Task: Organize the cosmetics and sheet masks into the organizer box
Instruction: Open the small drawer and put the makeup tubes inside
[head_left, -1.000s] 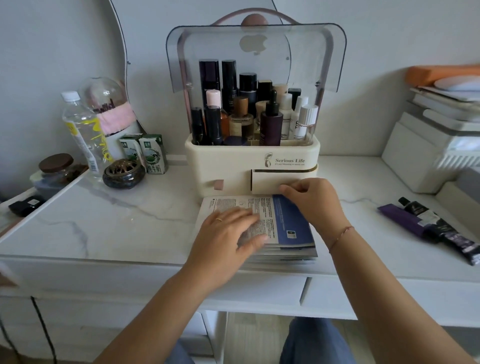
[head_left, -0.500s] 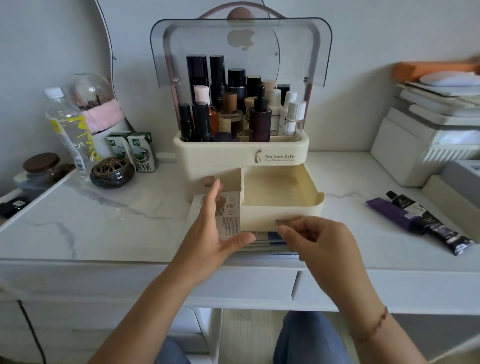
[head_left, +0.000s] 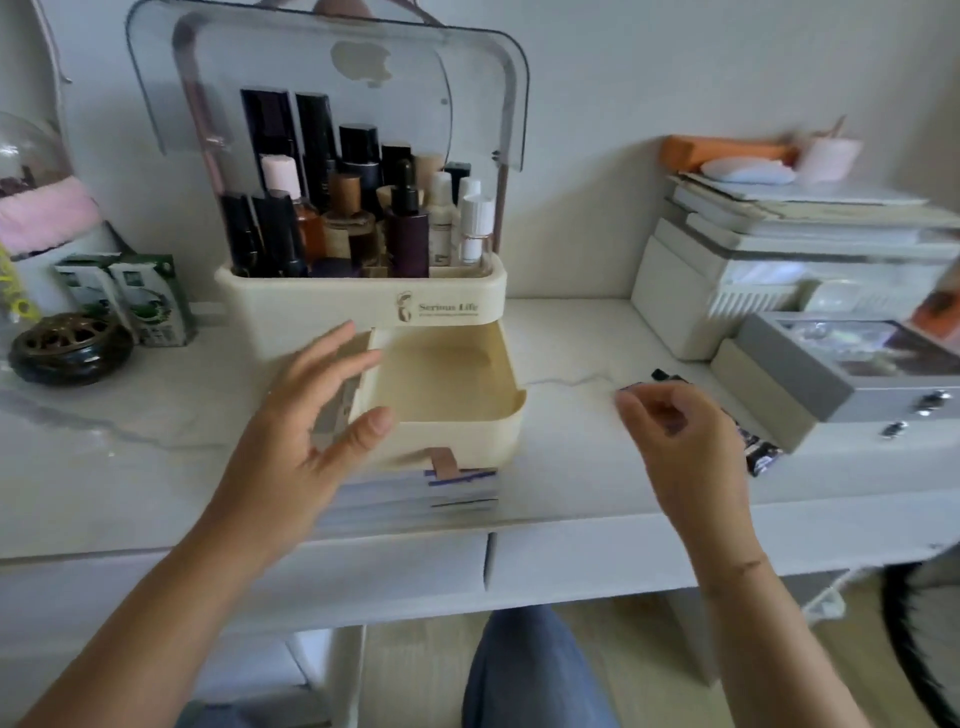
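The cream organizer box (head_left: 291, 312) stands at the back of the desk with its clear lid raised and several bottles (head_left: 363, 218) upright in the top tray. Its right drawer (head_left: 441, 436) is pulled out and holds nothing. A stack of sheet masks (head_left: 447, 488) lies on the desk under the drawer's front. My left hand (head_left: 306, 441) hovers open at the drawer's left side, over the masks. My right hand (head_left: 680, 441) is to the right of the drawer, fingers loosely curled and holding nothing, just in front of dark cosmetic tubes (head_left: 758, 452).
A dark incense bowl (head_left: 67, 348), green cartons (head_left: 150, 301) and a domed jar with a pink band (head_left: 36, 208) stand at the left. White boxes (head_left: 727, 280) and a grey jewellery case (head_left: 831, 379) fill the right. The desk's front edge runs just below the masks.
The drawer went from shut to fully pulled out over the masks. My right hand let go of its tab and moved right toward the tubes. My left hand lifted off the masks.
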